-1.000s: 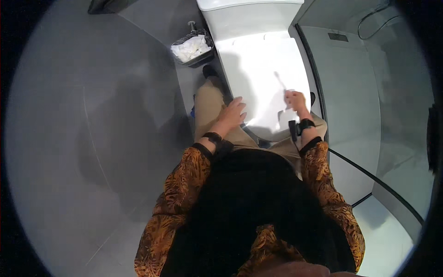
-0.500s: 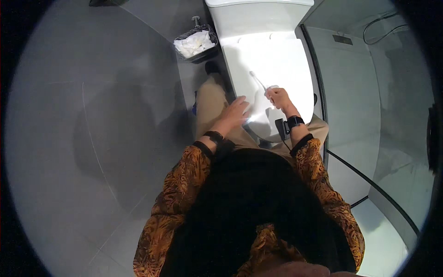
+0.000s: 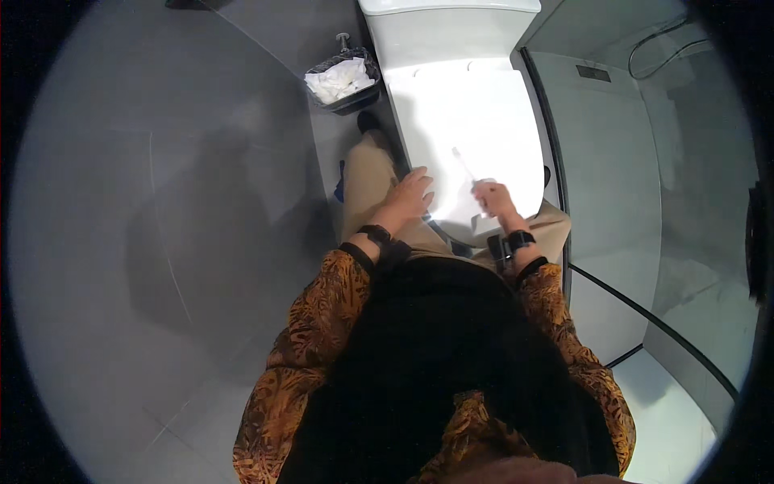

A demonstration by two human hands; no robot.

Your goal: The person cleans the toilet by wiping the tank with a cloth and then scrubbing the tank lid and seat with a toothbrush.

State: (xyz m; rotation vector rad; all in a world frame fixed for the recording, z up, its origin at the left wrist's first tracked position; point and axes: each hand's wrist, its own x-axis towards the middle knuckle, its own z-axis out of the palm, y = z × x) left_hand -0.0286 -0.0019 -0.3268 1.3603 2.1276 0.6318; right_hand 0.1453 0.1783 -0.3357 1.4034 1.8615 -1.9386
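Note:
A closed white toilet lid point(image 3: 508, 121) lies in front of me. My right hand point(image 3: 493, 198) is over its near right part, fingers closed round a slim, pale toothbrush-like brush point(image 3: 465, 164). The narrow end of the brush points away and to the left, close over the lid; blur hides whether it touches. My left hand point(image 3: 409, 194) lies at the lid's left edge, fingers spread, with nothing seen in it.
The toilet tank point(image 3: 447, 36) stands behind the lid. To its left is a black bin point(image 3: 355, 98) filled with white paper. A dark-framed glass shower partition point(image 3: 556, 153) runs along the right. My knees are on both sides of the toilet.
My right hand has moved toward me and slightly right with the brush, drawing its tip nearer. My left hand has stayed at the lid's edge.

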